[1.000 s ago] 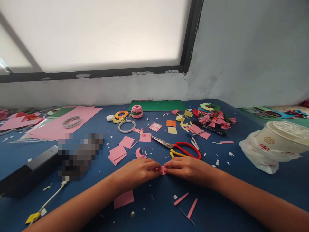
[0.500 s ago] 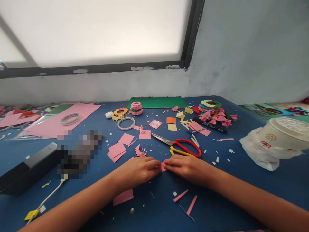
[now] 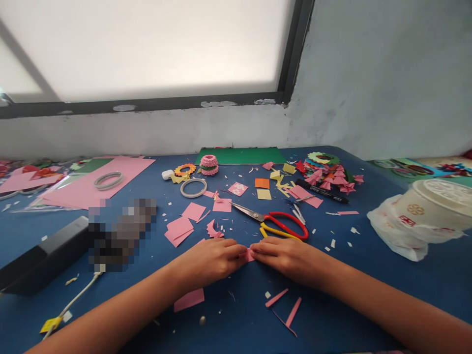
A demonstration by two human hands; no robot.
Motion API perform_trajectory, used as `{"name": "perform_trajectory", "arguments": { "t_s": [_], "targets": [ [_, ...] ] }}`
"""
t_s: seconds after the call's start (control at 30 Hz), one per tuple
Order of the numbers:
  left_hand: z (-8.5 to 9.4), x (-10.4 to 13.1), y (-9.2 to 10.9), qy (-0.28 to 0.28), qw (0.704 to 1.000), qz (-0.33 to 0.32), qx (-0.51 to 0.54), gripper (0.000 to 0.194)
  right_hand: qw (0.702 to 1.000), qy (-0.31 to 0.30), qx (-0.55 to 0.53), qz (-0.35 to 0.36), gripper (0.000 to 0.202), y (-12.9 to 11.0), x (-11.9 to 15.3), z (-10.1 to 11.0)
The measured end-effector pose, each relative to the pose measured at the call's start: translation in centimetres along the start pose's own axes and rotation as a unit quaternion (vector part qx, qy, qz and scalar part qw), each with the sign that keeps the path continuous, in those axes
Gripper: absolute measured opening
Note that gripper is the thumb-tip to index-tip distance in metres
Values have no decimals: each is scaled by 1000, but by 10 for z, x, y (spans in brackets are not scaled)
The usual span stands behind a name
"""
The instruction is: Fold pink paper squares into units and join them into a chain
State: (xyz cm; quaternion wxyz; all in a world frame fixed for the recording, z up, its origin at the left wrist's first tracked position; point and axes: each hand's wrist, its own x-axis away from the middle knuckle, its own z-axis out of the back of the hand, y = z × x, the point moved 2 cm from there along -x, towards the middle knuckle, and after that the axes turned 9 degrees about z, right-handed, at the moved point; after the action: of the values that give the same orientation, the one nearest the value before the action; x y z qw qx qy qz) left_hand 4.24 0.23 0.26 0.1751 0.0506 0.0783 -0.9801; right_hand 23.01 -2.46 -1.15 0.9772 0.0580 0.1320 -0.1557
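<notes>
Small pink paper piece (image 3: 250, 255), pinched from both sides.
Left hand (image 3: 217, 258) at nine o'clock, right hand (image 3: 282, 256) at three.

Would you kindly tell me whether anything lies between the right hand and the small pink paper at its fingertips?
Nothing visible does: the right hand touches the pink paper directly, opposite the left hand. The scissors lie just beyond the right hand, not in between.

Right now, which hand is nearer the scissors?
Right. The right hand is just in front of the handle end of the scissors; the left hand is farther away, toward the left.
</notes>
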Motion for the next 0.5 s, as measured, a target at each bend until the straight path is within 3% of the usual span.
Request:
{"name": "perform_trajectory", "arguments": {
  "t_s": [0.27, 0.5],
  "targets": [
    [-3, 4, 1, -22, 1000, 9, 12, 27, 1000, 21, -14, 13, 28, 1, 3, -5],
    [12, 3, 10, -43, 992, 105, 64, 35, 996, -12, -23, -81, 33, 0, 1, 6]
  ]
}}
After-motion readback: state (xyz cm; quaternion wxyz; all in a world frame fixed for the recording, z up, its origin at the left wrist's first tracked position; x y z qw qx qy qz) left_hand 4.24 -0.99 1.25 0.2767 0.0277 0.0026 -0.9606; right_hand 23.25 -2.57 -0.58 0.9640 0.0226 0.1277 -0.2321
